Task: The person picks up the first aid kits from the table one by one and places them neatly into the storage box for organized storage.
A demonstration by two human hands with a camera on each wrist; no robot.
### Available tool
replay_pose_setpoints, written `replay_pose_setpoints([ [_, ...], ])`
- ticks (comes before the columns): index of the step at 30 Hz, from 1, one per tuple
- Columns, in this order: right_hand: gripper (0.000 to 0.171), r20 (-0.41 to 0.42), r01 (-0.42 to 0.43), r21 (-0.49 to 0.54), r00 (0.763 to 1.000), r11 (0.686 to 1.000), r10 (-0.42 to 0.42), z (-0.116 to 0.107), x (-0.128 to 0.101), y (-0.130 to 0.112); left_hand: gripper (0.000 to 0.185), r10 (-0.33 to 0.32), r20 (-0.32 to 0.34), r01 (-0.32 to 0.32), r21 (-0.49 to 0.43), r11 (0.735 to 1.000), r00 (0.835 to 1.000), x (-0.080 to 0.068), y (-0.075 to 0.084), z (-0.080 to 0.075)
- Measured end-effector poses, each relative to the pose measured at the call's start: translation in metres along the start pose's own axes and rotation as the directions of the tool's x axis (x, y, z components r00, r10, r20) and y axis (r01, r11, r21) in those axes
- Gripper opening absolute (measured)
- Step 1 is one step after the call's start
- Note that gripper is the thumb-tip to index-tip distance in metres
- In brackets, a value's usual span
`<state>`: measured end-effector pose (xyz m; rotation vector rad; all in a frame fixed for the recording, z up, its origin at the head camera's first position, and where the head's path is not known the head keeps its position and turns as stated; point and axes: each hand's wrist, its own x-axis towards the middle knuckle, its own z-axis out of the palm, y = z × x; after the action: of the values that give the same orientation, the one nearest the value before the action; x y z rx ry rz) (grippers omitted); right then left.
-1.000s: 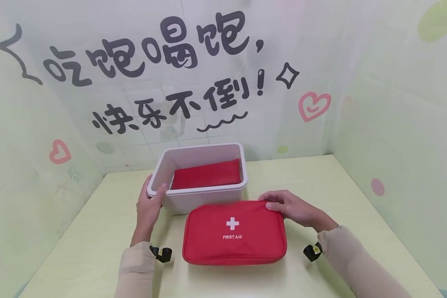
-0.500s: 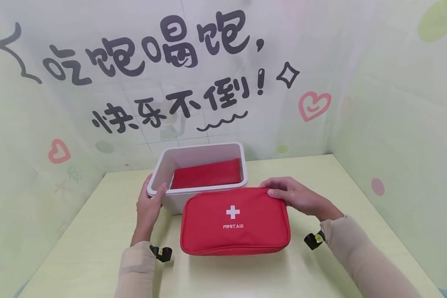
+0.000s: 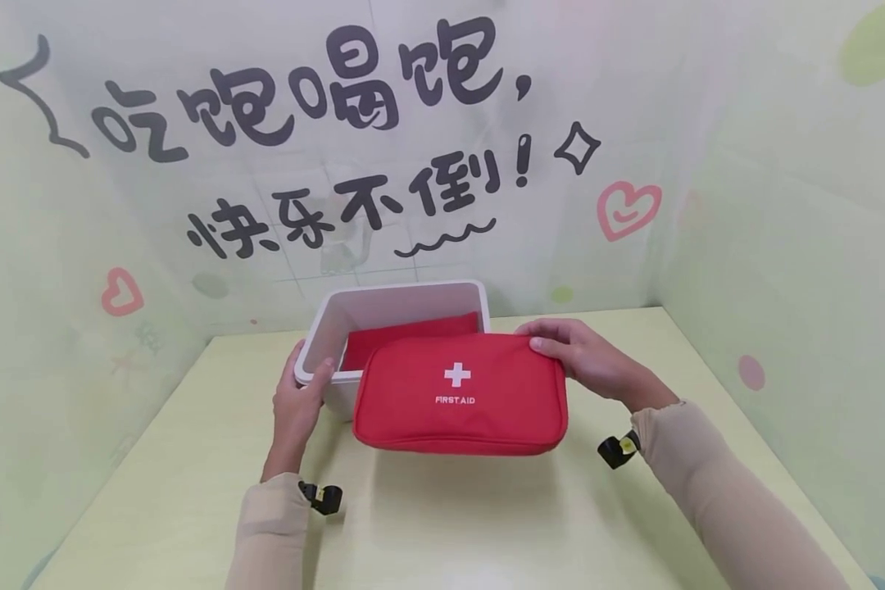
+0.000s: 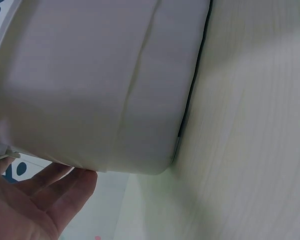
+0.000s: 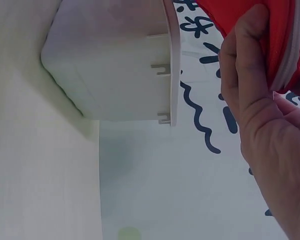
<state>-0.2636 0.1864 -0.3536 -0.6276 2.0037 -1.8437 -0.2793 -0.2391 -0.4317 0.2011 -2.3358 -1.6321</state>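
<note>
A red first aid bag [image 3: 460, 410] with a white cross hangs above the table, in front of a pale plastic bin [image 3: 332, 328]. My right hand [image 3: 586, 356] pinches its upper right corner, thumb on the front; in the right wrist view the fingers grip the bag's zipped edge [image 5: 292, 45]. With the thumb over the rim, my left hand [image 3: 298, 406] holds the bin's left front corner. Inside the bin lies a flat red item [image 3: 413, 328], partly hidden by the bag; its kind cannot be told. The left wrist view shows the bin's wall [image 4: 89, 90] beside my fingers.
The bin stands on a light wooden table [image 3: 457, 524] near its back edge. Behind it hangs a printed backdrop [image 3: 531, 229] with dark lettering, and similar sheets close off both sides. Small black cameras sit on both wrists.
My right hand has lifted the first aid bag up off the table and toward the bin, so that it now covers the bin's front right part. The left hand keeps its hold on the bin.
</note>
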Motion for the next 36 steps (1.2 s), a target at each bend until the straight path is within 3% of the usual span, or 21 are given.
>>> replay_pose_setpoints([
  [18,0.038,-0.123,0.029,-0.013,0.992,0.999,-0.03,0.003,0.044,-0.02,0.074,0.017,-0.01,-0.017,0.045,0.999,1.0,0.0,-0.002,-0.001],
  [36,0.04,-0.251,0.051,0.029,0.967,0.998,-0.042,0.008,0.081,-0.032,0.074,-0.009,-0.007,0.009,0.003,1.0,1.0,0.002,-0.003,0.002],
])
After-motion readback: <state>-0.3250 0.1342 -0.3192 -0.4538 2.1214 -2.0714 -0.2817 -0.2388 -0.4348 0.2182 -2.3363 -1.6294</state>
